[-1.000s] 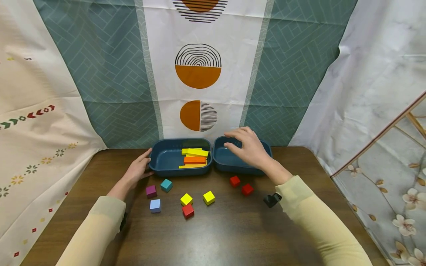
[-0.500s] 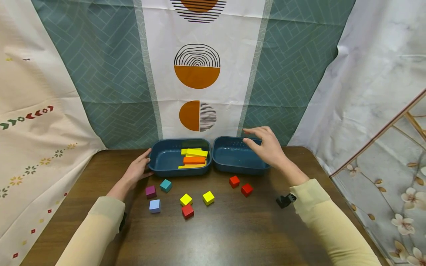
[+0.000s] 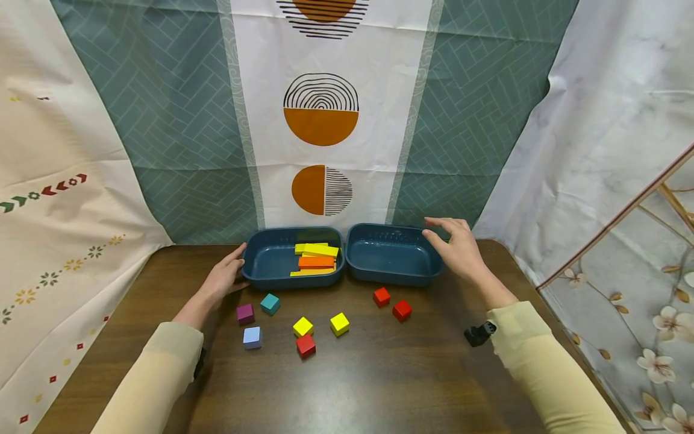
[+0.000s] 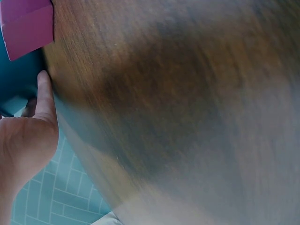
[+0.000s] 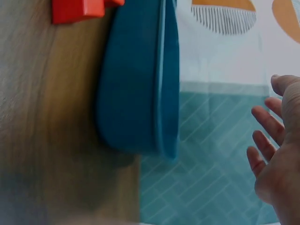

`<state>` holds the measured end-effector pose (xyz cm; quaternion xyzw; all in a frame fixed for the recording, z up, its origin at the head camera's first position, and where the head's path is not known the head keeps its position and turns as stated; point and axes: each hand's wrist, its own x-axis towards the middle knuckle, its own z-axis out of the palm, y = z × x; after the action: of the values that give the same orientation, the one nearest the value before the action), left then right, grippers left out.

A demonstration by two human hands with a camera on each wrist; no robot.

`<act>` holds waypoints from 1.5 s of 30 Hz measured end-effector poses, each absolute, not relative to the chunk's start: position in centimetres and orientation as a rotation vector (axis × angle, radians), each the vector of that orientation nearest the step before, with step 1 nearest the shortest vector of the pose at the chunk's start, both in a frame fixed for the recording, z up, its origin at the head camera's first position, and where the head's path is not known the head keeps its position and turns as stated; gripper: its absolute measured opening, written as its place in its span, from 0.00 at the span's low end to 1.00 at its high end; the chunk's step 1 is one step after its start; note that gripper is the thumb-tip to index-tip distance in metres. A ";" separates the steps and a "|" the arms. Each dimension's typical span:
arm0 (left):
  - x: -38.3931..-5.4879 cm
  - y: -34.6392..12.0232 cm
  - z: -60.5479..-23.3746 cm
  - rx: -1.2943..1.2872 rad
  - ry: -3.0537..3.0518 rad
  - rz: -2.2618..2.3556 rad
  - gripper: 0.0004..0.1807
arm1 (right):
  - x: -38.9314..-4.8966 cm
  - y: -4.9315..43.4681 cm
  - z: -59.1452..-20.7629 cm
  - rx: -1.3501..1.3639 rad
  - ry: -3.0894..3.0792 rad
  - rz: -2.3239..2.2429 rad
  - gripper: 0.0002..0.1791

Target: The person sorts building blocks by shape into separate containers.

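Observation:
My left hand (image 3: 218, 281) rests against the left end of a dark blue plastic bin (image 3: 265, 282), fingers fairly straight along its side and thumb toward the front. Inside this bin lie several yellow blocks (image 3: 320, 249) and an orange block (image 3: 316, 263). A second dark blue bin (image 3: 390, 278) stands right beside it with nothing inside. My right hand (image 3: 457, 247) hovers near that bin's right end, fingers spread and holding nothing. In the right wrist view, a gap shows between the hand (image 5: 283, 145) and the bin's wall (image 5: 131, 84).
In front of the bins, small cubes lie on the brown table (image 3: 325, 398): purple (image 3: 246, 313), teal (image 3: 270, 304), light blue (image 3: 252, 337), two yellow (image 3: 340, 324) and three red (image 3: 402, 310). A patterned cloth (image 3: 320, 132) hangs behind the table.
My right hand has moved rightward from over the right bin to its right end, and slightly lower. The left hand, bins and cubes stay in place.

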<state>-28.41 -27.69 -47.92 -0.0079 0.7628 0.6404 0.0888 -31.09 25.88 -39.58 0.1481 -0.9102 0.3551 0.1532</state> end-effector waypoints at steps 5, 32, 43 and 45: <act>-28.4 -27.7 -47.8 -0.026 2.269 1.907 0.31 | -31.6 27.2 -40.9 0.371 -2.626 1.098 0.29; -28.6 -27.6 -48.1 -0.029 2.266 1.910 0.31 | -31.6 28.4 -46.8 -0.172 -2.557 1.859 0.43; -28.6 -27.7 -48.1 -0.041 2.271 1.915 0.31 | -31.5 28.1 -47.5 -0.190 -2.533 1.980 0.33; -28.6 -27.7 -48.1 -0.040 2.272 1.913 0.32 | -31.5 28.2 -47.5 -0.188 -2.522 2.009 0.32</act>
<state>-28.63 -27.68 -48.09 -0.0133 0.7621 0.6416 0.0855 -31.50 28.16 -47.49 -0.0582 -0.7800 0.6215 -0.0441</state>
